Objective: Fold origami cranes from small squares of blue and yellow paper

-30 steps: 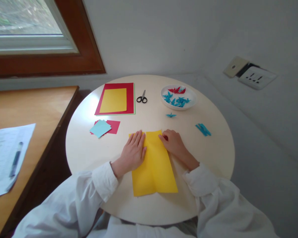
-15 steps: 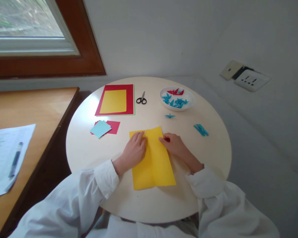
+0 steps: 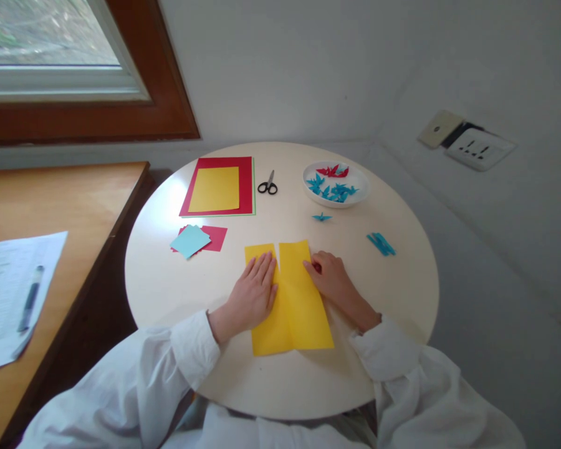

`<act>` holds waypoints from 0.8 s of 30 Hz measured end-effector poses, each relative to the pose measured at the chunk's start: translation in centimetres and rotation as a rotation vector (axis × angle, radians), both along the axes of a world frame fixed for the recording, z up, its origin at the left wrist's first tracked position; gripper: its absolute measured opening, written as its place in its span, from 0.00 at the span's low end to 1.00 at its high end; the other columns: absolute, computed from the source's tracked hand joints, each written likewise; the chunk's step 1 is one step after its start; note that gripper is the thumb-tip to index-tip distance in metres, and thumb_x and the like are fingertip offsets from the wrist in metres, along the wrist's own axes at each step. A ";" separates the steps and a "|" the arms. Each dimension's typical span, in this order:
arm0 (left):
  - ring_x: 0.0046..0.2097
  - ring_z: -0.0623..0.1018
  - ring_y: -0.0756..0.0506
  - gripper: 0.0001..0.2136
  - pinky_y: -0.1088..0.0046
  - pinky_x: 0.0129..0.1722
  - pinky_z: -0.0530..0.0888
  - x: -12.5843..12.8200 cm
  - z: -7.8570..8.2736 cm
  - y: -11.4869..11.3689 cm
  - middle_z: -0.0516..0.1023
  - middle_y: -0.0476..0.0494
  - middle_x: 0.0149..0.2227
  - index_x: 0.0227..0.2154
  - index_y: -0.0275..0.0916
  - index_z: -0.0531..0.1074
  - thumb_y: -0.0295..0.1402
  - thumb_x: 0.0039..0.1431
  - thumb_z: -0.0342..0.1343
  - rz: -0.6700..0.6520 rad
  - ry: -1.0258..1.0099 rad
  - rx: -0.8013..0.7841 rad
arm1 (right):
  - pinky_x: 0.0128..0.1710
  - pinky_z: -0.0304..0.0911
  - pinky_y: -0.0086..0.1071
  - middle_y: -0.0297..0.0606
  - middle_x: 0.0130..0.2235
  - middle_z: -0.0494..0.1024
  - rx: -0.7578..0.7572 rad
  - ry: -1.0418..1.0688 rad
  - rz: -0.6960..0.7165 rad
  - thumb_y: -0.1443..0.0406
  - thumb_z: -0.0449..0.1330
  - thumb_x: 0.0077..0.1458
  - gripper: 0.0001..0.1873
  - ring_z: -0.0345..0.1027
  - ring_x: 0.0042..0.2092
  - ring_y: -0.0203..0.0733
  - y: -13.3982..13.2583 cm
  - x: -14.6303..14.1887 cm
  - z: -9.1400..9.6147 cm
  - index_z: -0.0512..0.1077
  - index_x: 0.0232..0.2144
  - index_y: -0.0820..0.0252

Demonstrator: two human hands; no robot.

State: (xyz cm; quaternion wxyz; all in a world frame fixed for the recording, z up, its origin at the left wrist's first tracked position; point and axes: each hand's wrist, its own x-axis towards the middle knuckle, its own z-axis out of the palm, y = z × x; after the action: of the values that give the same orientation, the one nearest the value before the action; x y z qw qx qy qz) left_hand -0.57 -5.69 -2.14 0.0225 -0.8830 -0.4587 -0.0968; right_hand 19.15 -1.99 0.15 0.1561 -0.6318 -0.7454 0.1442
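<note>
A yellow sheet of paper (image 3: pixel 295 299) lies on the round white table (image 3: pixel 393 293) right in front of me, both long sides folded in toward a middle seam with a small gap at its far end. My left hand (image 3: pixel 255 292) lies flat on the left flap, fingers stretched out together. My right hand (image 3: pixel 330 277) rests on the sheet's right edge with its fingers curled down, pressing the fold; nothing shows inside them.
Farther back lie a red sheet with a yellow one on top (image 3: pixel 217 187), small black scissors (image 3: pixel 267 185), a white dish of blue and red folded cranes (image 3: pixel 335 183), one loose blue crane (image 3: pixel 321 217), blue folded strips (image 3: pixel 381 244), and light-blue and red squares (image 3: pixel 194 240). A wooden desk (image 3: pixel 51 206) with papers and a pen stands left.
Both hands slid a little toward me along the sheet. A small gap has opened between the two flaps at the far end.
</note>
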 end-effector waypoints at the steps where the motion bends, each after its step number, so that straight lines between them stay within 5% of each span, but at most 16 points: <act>1: 0.64 0.55 0.38 0.24 0.57 0.61 0.56 0.0 0.0 0.0 0.56 0.27 0.62 0.58 0.22 0.54 0.33 0.64 0.35 0.000 -0.003 -0.001 | 0.30 0.52 0.31 0.37 0.25 0.71 -0.008 0.017 -0.009 0.65 0.51 0.53 0.13 0.61 0.28 0.38 0.0 0.0 0.1 0.60 0.17 0.59; 8: 0.62 0.58 0.33 0.22 0.53 0.58 0.61 0.4 0.5 0.3 0.61 0.22 0.58 0.55 0.21 0.58 0.33 0.64 0.38 0.029 -0.034 0.035 | 0.26 0.54 0.30 0.36 0.23 0.71 -0.202 0.293 -0.055 0.56 0.51 0.53 0.17 0.62 0.26 0.38 -0.7 0.3 1.5 0.62 0.18 0.59; 15: 0.48 0.72 0.38 0.13 0.59 0.47 0.70 0.7 1.6 0.3 0.72 0.29 0.45 0.41 0.29 0.68 0.27 0.61 0.40 -0.022 -0.054 -0.003 | 0.26 0.52 0.30 0.36 0.23 0.73 -0.204 0.220 -0.081 0.60 0.52 0.52 0.14 0.62 0.25 0.37 -1.5 0.3 1.7 0.64 0.18 0.59; 24: 0.63 0.56 0.36 0.25 0.56 0.60 0.56 0.1 0.3 -2.1 0.57 0.26 0.61 0.58 0.22 0.54 0.36 0.64 0.36 0.013 0.023 0.008 | 0.31 0.51 0.33 0.36 0.24 0.73 -0.120 0.044 -0.076 0.60 0.52 0.54 0.16 0.62 0.26 0.37 -1.9 0.6 0.9 0.66 0.17 0.59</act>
State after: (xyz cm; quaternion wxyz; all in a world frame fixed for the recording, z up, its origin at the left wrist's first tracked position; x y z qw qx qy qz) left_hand -0.42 -7.80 -1.89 0.0319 -0.8811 -0.4636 -0.0883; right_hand 19.74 -3.93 1.07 0.1393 -0.6645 -0.7074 0.1965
